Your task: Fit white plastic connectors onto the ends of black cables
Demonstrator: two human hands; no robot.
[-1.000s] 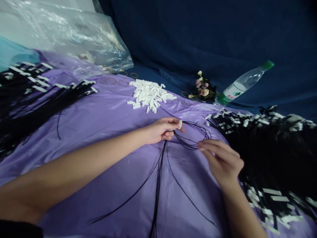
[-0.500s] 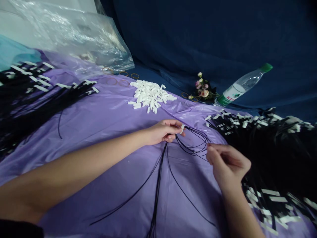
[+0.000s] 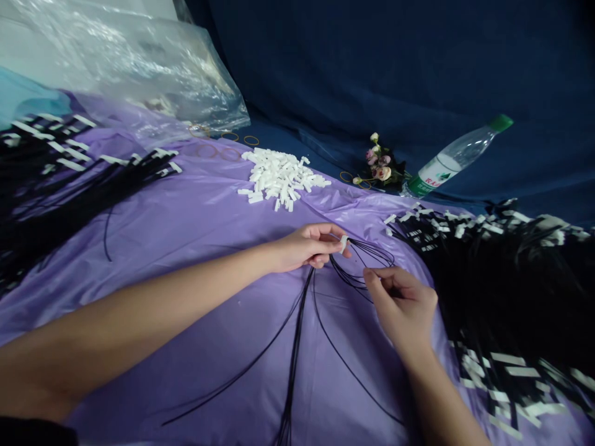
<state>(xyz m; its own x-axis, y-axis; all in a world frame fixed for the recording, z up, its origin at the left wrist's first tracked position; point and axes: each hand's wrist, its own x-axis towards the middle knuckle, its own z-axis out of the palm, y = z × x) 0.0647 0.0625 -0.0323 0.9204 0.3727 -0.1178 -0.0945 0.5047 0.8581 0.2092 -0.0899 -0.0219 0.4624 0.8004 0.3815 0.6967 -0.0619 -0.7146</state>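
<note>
Thin black wires (image 3: 296, 347) hang down from my left hand (image 3: 316, 246) and loop out on its right side. That hand pinches them together with a small white connector (image 3: 344, 243) at the fingertips. My right hand (image 3: 402, 303) is closed, thumb against index finger, beside the looped wires; a thin black wire seems to run to its fingertips. Behind the hands lies a pile of small white connectors (image 3: 279, 176) on the purple sheet (image 3: 209, 217).
Bundles of black wires with white ends lie left (image 3: 83, 204) and right (image 3: 506, 279). Behind are a clear plastic bag (image 3: 153, 68), rubber bands (image 3: 251, 140), flowers (image 3: 382, 167), a tilted bottle (image 3: 446, 164) and a dark blue cloth (image 3: 372, 62).
My right hand has moved left, closer to my left hand and in front of part of the wire loops. My left hand keeps its hold on the wires and connector.
</note>
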